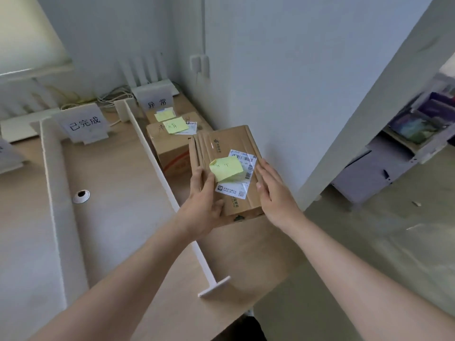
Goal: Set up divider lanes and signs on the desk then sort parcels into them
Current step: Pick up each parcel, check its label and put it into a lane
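A brown cardboard parcel point(221, 143) with a white shipping label and a yellow sticky note point(226, 168) is held over the rightmost lane. My left hand point(204, 205) grips its near left corner; my right hand point(273, 190) presses flat against its right side. Behind it in the same lane lie two more parcels, a larger box point(167, 146) and a farther box point(162, 114), each with a yellow note. A white divider point(157, 168) bounds this lane on the left; another divider point(51, 183) stands further left. Signs read "异常" point(155, 99) and "已完成" point(83, 124).
The wooden desk point(118, 217) has a round cable hole point(81, 194) in the middle lane. Cables and white power adapters lie along the back wall. A white wall closes the desk's right side; a shelf with coloured items point(418, 129) stands beyond on the floor.
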Demonstrator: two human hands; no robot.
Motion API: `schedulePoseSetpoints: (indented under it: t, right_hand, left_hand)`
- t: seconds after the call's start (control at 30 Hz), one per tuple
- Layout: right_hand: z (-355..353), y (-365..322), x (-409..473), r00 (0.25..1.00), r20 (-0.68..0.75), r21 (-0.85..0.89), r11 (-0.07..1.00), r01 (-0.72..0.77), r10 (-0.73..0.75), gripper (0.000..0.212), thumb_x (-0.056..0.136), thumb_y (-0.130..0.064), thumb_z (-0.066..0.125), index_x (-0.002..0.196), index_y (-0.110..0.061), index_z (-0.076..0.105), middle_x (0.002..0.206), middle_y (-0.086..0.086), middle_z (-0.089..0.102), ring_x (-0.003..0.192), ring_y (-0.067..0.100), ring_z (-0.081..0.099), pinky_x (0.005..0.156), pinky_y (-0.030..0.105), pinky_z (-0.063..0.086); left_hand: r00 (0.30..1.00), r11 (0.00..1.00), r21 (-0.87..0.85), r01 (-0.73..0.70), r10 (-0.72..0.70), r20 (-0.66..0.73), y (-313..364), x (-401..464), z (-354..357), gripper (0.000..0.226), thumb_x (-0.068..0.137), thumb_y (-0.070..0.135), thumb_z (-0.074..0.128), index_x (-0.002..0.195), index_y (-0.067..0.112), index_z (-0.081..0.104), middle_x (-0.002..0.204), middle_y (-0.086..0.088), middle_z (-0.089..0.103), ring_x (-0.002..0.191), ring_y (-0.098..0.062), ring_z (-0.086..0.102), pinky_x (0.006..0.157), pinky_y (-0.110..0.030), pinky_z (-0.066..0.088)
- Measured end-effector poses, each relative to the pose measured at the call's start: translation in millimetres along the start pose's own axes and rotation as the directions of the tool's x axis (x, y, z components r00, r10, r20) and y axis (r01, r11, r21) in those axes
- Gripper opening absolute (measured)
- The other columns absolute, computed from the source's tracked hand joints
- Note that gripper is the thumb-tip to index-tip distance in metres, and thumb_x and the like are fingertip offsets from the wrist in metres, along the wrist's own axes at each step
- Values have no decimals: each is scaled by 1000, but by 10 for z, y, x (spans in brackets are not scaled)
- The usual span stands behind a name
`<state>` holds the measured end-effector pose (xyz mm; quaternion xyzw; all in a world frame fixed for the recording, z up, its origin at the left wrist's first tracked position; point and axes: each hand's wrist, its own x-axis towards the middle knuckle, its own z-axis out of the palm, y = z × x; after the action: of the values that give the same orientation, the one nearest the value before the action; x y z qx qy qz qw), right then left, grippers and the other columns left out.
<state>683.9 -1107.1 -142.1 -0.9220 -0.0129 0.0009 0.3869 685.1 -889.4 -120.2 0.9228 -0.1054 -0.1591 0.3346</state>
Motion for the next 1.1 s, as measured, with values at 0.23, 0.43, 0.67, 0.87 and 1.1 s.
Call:
schedulePoseSetpoints:
  t: [0.23, 0.43, 0.67, 0.87, 1.1]
  right_hand:
    - [172, 569, 753, 967, 248, 44, 998, 48, -58, 52, 111, -16, 38, 161, -19, 28, 170, -14, 12, 153, -6, 7, 118, 7, 6]
    - [454, 823, 914, 934, 349, 63, 996, 64, -82, 53, 111, -17, 40, 162, -25, 27, 168, -21, 8, 149, -14, 4, 111, -2, 5]
    - [739, 974, 948, 891, 445, 104, 993, 47, -88, 54, 111, -16, 39, 162, -26, 25, 169, -20, 7, 150, -11, 4, 107, -5, 5]
    - [896, 1049, 965, 891, 448, 98, 994, 40, -80, 56, 111, -12, 38, 163, -22, 23, 169, -19, 2, 155, -3, 2, 108, -5, 5]
    - [1086, 1172, 987, 895, 431, 101, 991, 84, -120, 58, 109, -11, 41, 163, -21, 23, 171, -16, 1, 154, -5, -1, 124, 24, 12]
  left_hand:
    - [974, 970, -90, 225, -224, 17, -102, 464, 287, 90, 103, 23, 53, 161, 15, -15, 163, 10, -19, 134, -31, 47, 105, -28, 41]
    - [920, 909, -146, 390, -377, 110, -275, 588, 481, 91, 105, 22, 54, 161, 31, -17, 157, 8, -45, 150, -34, 32, 119, -34, 33]
    - [884, 868, -167, 467, -461, 77, -502, 588, 768, 92, 99, 17, 57, 163, 35, -8, 158, 10, -42, 154, -36, 24, 123, -39, 29]
    - [867, 852, -205, 481, -497, -33, -535, 676, 956, 87, 93, 20, 62, 162, 32, 12, 165, 3, -30, 158, -31, -12, 128, -44, 16]
    - [830, 806, -282, 521, -555, -52, -591, 771, 982, 87, 90, 26, 62, 162, 29, 14, 169, -10, -12, 158, -34, -11, 127, -50, 15]
